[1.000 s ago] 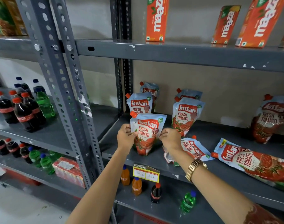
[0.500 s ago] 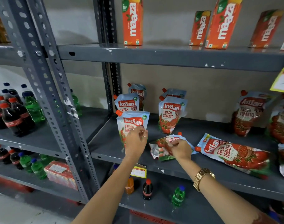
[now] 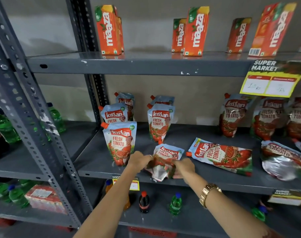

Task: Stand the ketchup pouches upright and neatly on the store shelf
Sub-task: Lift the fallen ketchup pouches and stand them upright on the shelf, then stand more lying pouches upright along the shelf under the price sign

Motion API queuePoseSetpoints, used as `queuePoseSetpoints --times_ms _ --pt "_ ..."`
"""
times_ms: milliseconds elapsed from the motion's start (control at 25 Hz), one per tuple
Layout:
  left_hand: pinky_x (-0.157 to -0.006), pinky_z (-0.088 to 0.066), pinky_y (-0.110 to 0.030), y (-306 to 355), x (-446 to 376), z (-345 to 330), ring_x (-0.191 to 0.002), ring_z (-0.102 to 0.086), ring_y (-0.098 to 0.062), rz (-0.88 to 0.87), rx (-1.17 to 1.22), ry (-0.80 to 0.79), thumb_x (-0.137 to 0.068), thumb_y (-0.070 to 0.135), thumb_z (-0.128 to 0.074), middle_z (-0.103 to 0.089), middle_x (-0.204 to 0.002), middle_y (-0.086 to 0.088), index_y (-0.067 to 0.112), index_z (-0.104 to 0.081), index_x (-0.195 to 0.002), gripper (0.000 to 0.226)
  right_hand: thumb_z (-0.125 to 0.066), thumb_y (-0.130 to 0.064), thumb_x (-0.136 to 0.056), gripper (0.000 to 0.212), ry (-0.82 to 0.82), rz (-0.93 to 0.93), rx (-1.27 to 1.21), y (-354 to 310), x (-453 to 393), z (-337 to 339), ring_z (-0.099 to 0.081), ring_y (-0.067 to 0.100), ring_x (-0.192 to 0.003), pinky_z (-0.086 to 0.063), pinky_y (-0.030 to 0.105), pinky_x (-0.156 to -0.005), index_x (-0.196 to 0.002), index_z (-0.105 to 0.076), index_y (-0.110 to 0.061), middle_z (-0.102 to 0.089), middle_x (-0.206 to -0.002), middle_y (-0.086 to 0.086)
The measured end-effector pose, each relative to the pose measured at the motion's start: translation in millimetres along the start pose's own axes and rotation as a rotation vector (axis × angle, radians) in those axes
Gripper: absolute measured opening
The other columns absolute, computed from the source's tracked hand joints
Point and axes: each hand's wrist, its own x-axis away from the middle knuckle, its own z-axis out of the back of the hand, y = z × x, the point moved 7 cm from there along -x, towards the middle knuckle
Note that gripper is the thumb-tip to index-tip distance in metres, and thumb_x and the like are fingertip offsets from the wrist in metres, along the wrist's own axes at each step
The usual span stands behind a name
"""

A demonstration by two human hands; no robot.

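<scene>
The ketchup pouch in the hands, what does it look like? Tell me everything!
The held pouch is a soft, shiny packet, pale blue on top with red Kissan "Fresh Tomato" print and tomato pictures. Its silvery bottom is crumpled toward the shelf front edge. It tilts back, half raised. The left hand and right hand grip its lower sides.

Both hands grip tilted, seemingly half-raised ketchup pouch on shelf.
</scene>
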Motion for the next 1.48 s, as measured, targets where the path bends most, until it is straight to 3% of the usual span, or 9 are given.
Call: queuePoseSetpoints --times_ms 160,280,360,480,760,920,1040,1320,1480 --pt "-0.079 -0.057 -0.047 -9.8 2.0 -32.2 -0.095 -0.061 -0.032 0.144 0.366 -0.201 -0.081 0.017 -0.069 -0.063 -0.107 -0.018 -0.005 -0.057 -0.105 0.035 -0.073 -0.01 -0.074 0.028 -0.042 -0.065 -0.175 2.7 4.1 -0.9 -0.064 0.037 -0.1 -0.053 0.034 -0.052 -0.092 -0.052 -0.005 -0.064 -0.109 0.02" --pt "-0.096 -0.051 -0.046 -13.6 -8.7 -34.9 -0.102 -0.064 -0.034 0.144 0.456 -0.136 -0.072 0.006 -0.074 -0.068 -0.111 -0.022 -0.003 -0.065 -0.091 0.023 -0.066 0.005 -0.077 0.029 -0.079 -0.092 -0.31 1.5 9.0 0.4 -0.062 0.034 -0.099 -0.049 0.036 -0.056 -0.099 -0.049 -0.004 -0.062 -0.105 0.019" --pt "-0.092 -0.051 -0.038 -6.0 -6.2 -30.7 -0.102 -0.063 -0.03 0.085 0.52 -0.084 -0.075 0.0 -0.072 -0.069 -0.111 -0.019 0.004 -0.067 -0.081 0.008 -0.064 0.008 -0.078 0.018 -0.101 -0.007 -0.32 -11.4 9.3 2.3 -0.061 0.028 -0.093 -0.052 0.038 -0.066 -0.083 -0.054 -0.006 -0.065 -0.098 0.015" --pt "-0.081 -0.049 -0.03 17.8 -2.3 -26.5 -0.097 -0.059 -0.021 -0.071 0.565 -0.049 -0.081 -0.011 -0.061 -0.066 -0.107 -0.014 -0.001 -0.063 -0.106 0.027 -0.064 0.008 -0.078 0.026 -0.074 0.219 -0.293 -43.0 5.2 10.2 -0.063 0.027 -0.1 -0.055 0.033 -0.073 -0.099 -0.054 -0.003 -0.065 -0.109 0.015" --pt "-0.089 -0.052 -0.038 17.7 -12.6 -35.2 -0.108 -0.061 -0.03 -0.22 0.393 0.097 -0.078 -0.012 -0.057 -0.065 -0.115 -0.02 0.009 -0.05 -0.097 0.029 -0.06 0.008 -0.081 0.025 -0.063 0.358 -0.034 -38.5 -8.3 5.3 -0.06 0.031 -0.11 -0.053 0.039 -0.088 -0.081 -0.045 -0.013 -0.063 -0.116 0.024" --pt "-0.083 -0.046 -0.031 10.5 -2.3 -33.3 -0.103 -0.056 -0.025 -0.108 0.502 0.219 -0.079 -0.005 -0.06 -0.058 -0.114 -0.014 0.002 -0.047 -0.12 0.043 -0.059 0.016 -0.076 0.031 -0.054 0.377 -0.018 -39.8 -11.5 15.2 -0.058 0.031 -0.113 -0.052 0.037 -0.091 -0.101 -0.055 -0.001 -0.063 -0.115 0.022" --pt "-0.089 -0.05 -0.039 -9.3 17.6 -51.8 -0.102 -0.058 -0.033 0.191 0.788 0.307 -0.08 0.003 -0.061 -0.053 -0.119 -0.021 -0.001 -0.042 -0.119 0.044 -0.055 0.02 -0.075 0.038 0.071 0.391 0.023 -41.1 -12.9 41.3 -0.057 0.028 -0.114 -0.047 0.032 -0.093 -0.108 -0.06 0.001 -0.062 -0.117 0.019" --pt "-0.085 -0.05 -0.036 22.1 40.5 -135.7 -0.095 -0.058 -0.031 0.413 0.971 -0.098 -0.086 0.009 -0.056 -0.049 -0.127 -0.018 0.002 -0.038 -0.133 0.051 -0.045 0.012 -0.08 0.031 0.361 0.413 0.152 -53.1 -15.4 124.2 -0.064 0.025 -0.099 -0.048 0.013 -0.065 -0.081 -0.067 -0.01 -0.07 -0.107 0.018" --pt "-0.099 -0.045 -0.037 47.8 47.2 -175.8 -0.107 -0.051 -0.03 0.379 0.926 -0.345 -0.089 0.012 -0.053 -0.053 -0.109 -0.019 0.005 -0.039 -0.136 0.049 -0.055 0.004 -0.079 0.026 0.452 0.528 0.494 -76.1 -10.8 171.8 -0.063 0.026 -0.102 -0.047 0.027 -0.085 -0.1 -0.068 -0.005 -0.07 -0.107 0.014"
